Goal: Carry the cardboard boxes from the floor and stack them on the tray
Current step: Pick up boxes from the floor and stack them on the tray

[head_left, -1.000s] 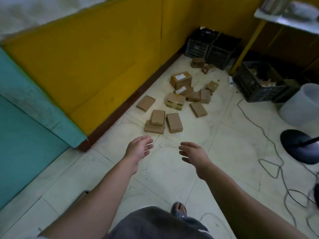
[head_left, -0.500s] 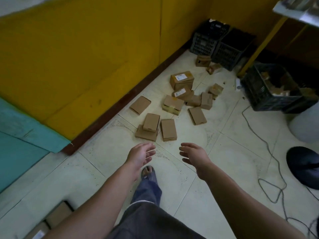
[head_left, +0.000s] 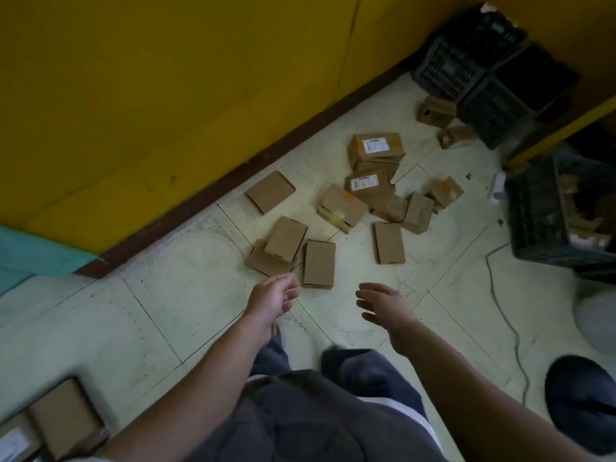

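Several brown cardboard boxes lie scattered on the tiled floor ahead of me. The nearest flat box (head_left: 318, 263) lies just beyond my fingertips, beside a small box (head_left: 286, 239) stacked on another. Farther back stands a taller box with a white label (head_left: 376, 149). My left hand (head_left: 271, 300) and my right hand (head_left: 383, 303) reach forward over the floor, both empty with relaxed fingers, a little short of the nearest boxes. At the bottom left corner, more cardboard boxes (head_left: 63, 416) sit in a dark-rimmed holder, largely cut off by the frame.
A yellow wall with a dark skirting (head_left: 213, 195) runs along the left. Black plastic crates (head_left: 466, 61) stand in the far corner, another crate (head_left: 540, 215) at right. A cable (head_left: 500, 305) trails over the floor, and a dark round base (head_left: 583, 398) lies at the lower right.
I have stepped closer to the scattered boxes, and both hands have come nearer to them. The boxes at the bottom left have come further into view.
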